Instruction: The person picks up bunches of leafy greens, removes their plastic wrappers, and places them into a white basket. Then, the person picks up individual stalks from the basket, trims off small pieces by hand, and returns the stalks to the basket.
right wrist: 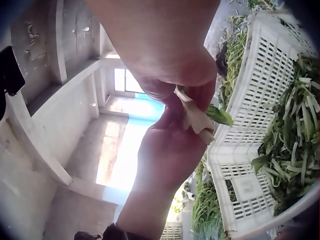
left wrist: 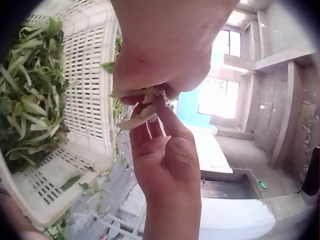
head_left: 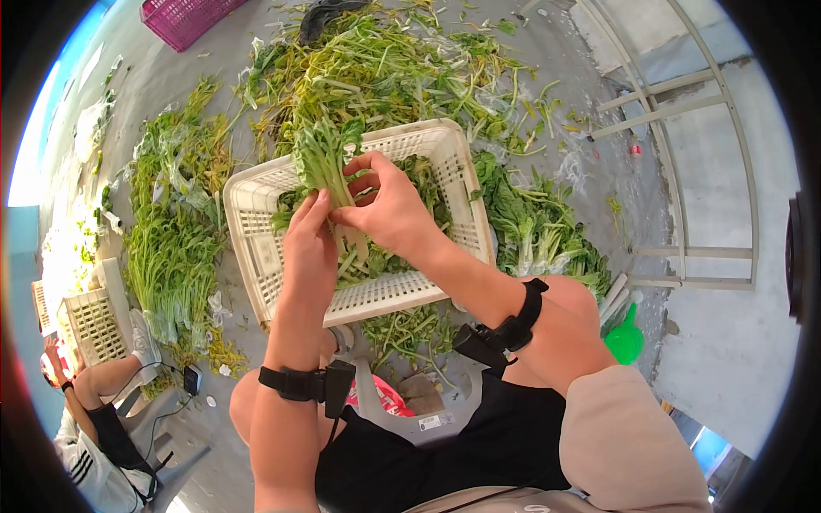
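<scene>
Both hands meet over a white plastic crate [head_left: 242, 201] on a leafy green vegetable [head_left: 323, 154] with pale stalks, its leaves pointing away from the body. The left hand [head_left: 308, 248] grips the stalks from the left, fingertips near the thumb of the other hand. From the right, the right hand [head_left: 389, 205] pinches the stalks between thumb and fingers. Pale stalk ends [left wrist: 137, 119] stick out between the hands in the left wrist view; a stalk piece [right wrist: 196, 116] hangs from them in the right wrist view. Loose greens [right wrist: 295, 135] lie inside the crate.
A large heap of yellowed trimmings [head_left: 376, 68] covers the floor beyond the crate. Bunched greens lie left [head_left: 171, 248] and right [head_left: 547, 227]. A magenta basket [head_left: 184, 21], a metal frame [head_left: 676, 107] and a green plastic item [head_left: 624, 340] stand around. Another person [head_left: 103, 427] sits at lower left.
</scene>
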The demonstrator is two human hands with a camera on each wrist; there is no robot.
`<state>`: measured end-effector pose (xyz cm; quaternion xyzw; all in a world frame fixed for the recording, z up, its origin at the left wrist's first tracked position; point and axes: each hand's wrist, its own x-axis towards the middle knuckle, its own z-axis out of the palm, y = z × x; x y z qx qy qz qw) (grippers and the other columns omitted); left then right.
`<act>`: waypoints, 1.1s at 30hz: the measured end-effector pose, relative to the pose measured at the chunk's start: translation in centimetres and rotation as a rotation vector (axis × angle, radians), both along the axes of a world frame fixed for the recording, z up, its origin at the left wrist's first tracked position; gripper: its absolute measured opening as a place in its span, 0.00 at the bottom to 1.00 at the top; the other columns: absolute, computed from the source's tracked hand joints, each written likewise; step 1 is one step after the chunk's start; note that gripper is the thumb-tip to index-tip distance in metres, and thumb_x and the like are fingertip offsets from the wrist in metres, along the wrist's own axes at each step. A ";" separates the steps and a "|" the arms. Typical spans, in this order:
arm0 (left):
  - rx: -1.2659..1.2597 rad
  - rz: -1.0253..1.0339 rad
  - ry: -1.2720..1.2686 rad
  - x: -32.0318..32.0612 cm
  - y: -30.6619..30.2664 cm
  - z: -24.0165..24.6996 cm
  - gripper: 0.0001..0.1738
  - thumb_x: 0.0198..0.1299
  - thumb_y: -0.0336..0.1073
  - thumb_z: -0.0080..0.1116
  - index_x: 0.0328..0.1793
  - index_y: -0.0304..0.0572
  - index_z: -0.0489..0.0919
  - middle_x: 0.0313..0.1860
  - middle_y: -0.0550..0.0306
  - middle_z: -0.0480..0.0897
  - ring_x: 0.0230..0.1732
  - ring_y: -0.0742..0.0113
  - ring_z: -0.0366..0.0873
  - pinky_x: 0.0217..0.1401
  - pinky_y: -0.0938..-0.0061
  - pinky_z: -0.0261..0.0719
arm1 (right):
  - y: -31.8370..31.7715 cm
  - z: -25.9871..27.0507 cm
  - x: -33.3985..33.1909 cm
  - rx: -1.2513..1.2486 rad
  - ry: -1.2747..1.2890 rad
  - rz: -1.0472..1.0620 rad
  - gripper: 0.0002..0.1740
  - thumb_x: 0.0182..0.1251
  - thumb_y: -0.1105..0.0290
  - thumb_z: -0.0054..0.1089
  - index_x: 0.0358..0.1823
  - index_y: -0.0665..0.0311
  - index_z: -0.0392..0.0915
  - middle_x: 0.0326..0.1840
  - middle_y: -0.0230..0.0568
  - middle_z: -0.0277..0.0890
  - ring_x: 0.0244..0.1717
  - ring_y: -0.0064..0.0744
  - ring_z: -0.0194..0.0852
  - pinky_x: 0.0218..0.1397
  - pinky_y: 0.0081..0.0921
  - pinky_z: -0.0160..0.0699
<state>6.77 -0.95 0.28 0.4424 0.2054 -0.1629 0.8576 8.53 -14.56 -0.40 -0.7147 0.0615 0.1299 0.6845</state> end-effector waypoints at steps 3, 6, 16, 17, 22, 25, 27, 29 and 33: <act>0.002 -0.092 -0.079 0.0 -0.1 -0.7 0.20 0.79 0.41 0.44 0.66 0.36 0.72 0.57 0.53 0.79 0.54 0.67 0.76 0.59 0.75 0.72 | 0.2 0.0 -0.1 0.015 0.018 -0.033 0.29 0.51 0.75 0.73 0.55 0.66 0.71 0.41 0.47 0.81 0.38 0.36 0.84 0.41 0.32 0.83; 0.043 -0.084 -0.144 -0.1 0.0 -1.1 0.20 0.79 0.42 0.44 0.66 0.36 0.73 0.56 0.54 0.79 0.52 0.68 0.76 0.56 0.74 0.73 | 0.4 0.6 -0.3 0.004 0.020 -0.076 0.29 0.50 0.75 0.74 0.55 0.67 0.72 0.40 0.46 0.81 0.39 0.35 0.83 0.40 0.32 0.83; -0.043 0.043 0.072 0.0 2.5 -3.9 0.19 0.78 0.43 0.44 0.65 0.39 0.74 0.47 0.57 0.80 0.45 0.68 0.76 0.50 0.69 0.76 | -0.7 2.2 0.4 0.377 0.173 -0.099 0.29 0.57 0.82 0.70 0.59 0.67 0.69 0.47 0.43 0.80 0.45 0.31 0.83 0.47 0.31 0.82; -0.078 0.053 0.061 0.0 2.2 -3.2 0.19 0.78 0.42 0.45 0.65 0.40 0.74 0.49 0.56 0.80 0.47 0.67 0.77 0.51 0.69 0.77 | -0.5 1.9 0.2 0.378 0.173 -0.099 0.29 0.57 0.82 0.70 0.59 0.67 0.69 0.47 0.43 0.80 0.45 0.31 0.83 0.47 0.31 0.82; -0.163 0.019 0.029 0.3 0.8 -0.8 0.18 0.77 0.42 0.48 0.65 0.40 0.73 0.54 0.53 0.81 0.54 0.63 0.79 0.55 0.65 0.79 | 0.9 1.5 -1.0 0.194 0.189 0.021 0.28 0.58 0.82 0.70 0.59 0.68 0.70 0.49 0.43 0.80 0.49 0.30 0.81 0.50 0.30 0.81; -0.103 0.058 -0.008 0.2 1.0 -1.7 0.18 0.77 0.42 0.49 0.65 0.40 0.72 0.54 0.53 0.81 0.55 0.62 0.80 0.57 0.64 0.80 | 1.0 1.4 -1.1 0.229 0.191 0.010 0.27 0.59 0.80 0.71 0.59 0.67 0.70 0.48 0.42 0.80 0.49 0.30 0.80 0.51 0.29 0.80; -0.065 0.149 -0.027 0.2 1.0 -1.6 0.17 0.77 0.42 0.49 0.63 0.38 0.72 0.53 0.53 0.81 0.53 0.63 0.81 0.56 0.64 0.81 | 0.8 1.5 -1.1 0.237 0.198 -0.007 0.27 0.60 0.79 0.71 0.60 0.67 0.70 0.48 0.42 0.81 0.49 0.30 0.80 0.51 0.29 0.80; -0.015 0.181 -0.017 0.3 0.8 -0.8 0.16 0.77 0.42 0.49 0.61 0.38 0.72 0.52 0.54 0.81 0.51 0.63 0.81 0.56 0.64 0.81 | 0.6 1.7 -1.0 0.254 0.215 -0.030 0.27 0.62 0.77 0.71 0.61 0.68 0.70 0.47 0.42 0.82 0.49 0.29 0.81 0.51 0.29 0.80; 0.038 0.193 0.005 0.2 0.8 -1.0 0.12 0.77 0.41 0.48 0.55 0.41 0.71 0.44 0.56 0.80 0.41 0.67 0.80 0.46 0.67 0.82 | 0.5 1.4 -0.8 0.313 0.213 -0.040 0.27 0.63 0.76 0.71 0.62 0.69 0.70 0.47 0.42 0.83 0.48 0.28 0.81 0.51 0.28 0.79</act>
